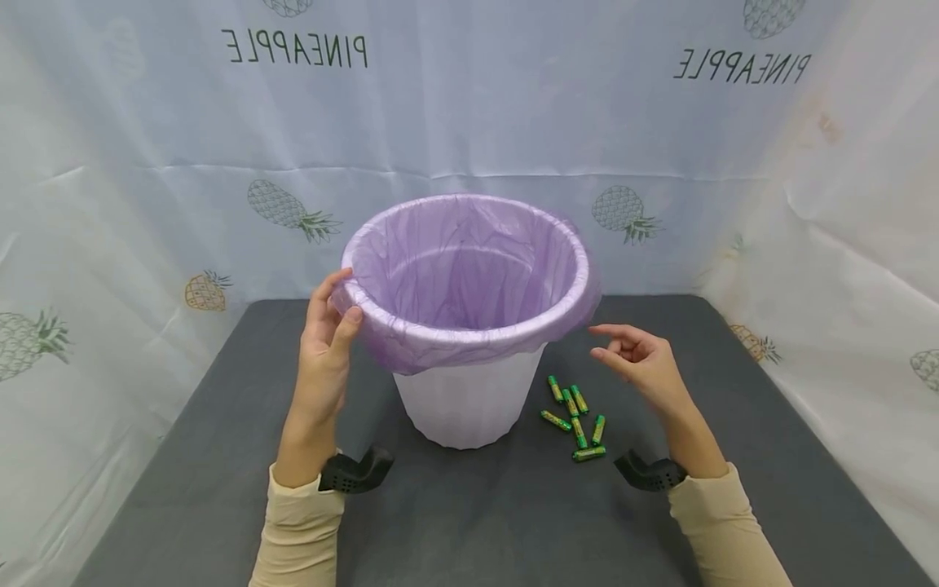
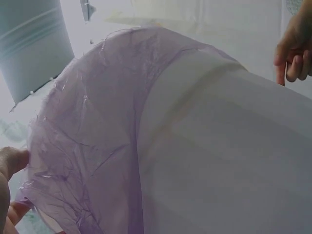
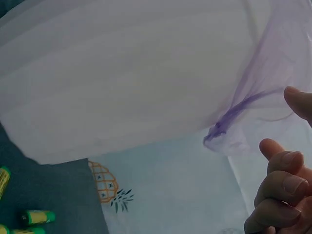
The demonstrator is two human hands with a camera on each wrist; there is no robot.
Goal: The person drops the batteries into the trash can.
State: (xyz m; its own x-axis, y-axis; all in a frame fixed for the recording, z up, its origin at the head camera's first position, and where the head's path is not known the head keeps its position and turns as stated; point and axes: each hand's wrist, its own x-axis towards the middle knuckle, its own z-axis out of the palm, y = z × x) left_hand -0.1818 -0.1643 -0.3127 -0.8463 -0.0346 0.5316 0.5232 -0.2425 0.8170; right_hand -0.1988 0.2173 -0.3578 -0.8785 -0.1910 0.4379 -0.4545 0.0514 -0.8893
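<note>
A white trash bin (image 1: 469, 408) stands on the dark table, lined with a thin purple garbage bag (image 1: 447, 281) folded over its rim. My left hand (image 1: 325, 342) holds the left side of the bag-covered rim, thumb toward the front and fingers behind. To the right of the bin, my right hand (image 1: 637, 359) hovers with nothing in it, index finger and thumb apart, the other fingers bent. In the right wrist view, a bunched, darker purple gather (image 3: 217, 129) hangs from the bag's edge close to that hand. Several green batteries (image 1: 579, 399) lie between bin and right hand.
The dark table (image 1: 455, 530) reaches back to a pale curtain (image 1: 469, 98) printed with pineapples and mirrored lettering. More curtain hangs along both sides. Black straps (image 1: 355, 471) circle the wrists at the sleeve cuffs.
</note>
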